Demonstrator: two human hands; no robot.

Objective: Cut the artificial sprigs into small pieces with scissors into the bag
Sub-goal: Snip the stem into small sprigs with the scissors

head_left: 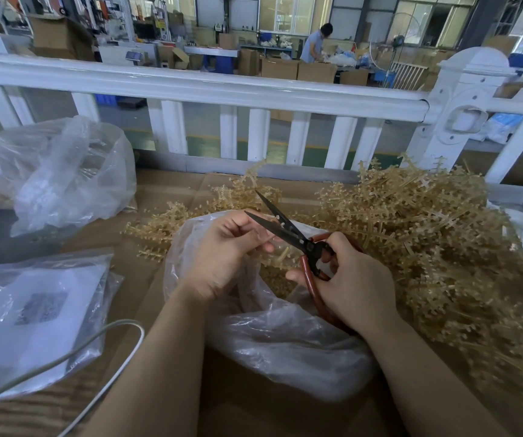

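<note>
Gripping the red-handled scissors [288, 230], the right hand [345, 279] holds the blades parted above the clear bag [273, 335]. Opposite, the left hand [222, 250] pinches a thin tan sprig [280, 220] between those blades, over the bag's mouth. Cut pieces lie inside. A big pile of sprigs [427, 234] sits just right, on cardboard [172, 190].

Big pile of tan plastic sprigs [427, 234] fills right side of frame, some spilling toward middle. Scissors [288, 234], dark blades open, red-brown handles, sit mid-frame over clear bag [285, 335]. Bag lower middle, mouth open, small tan pieces inside.
</note>
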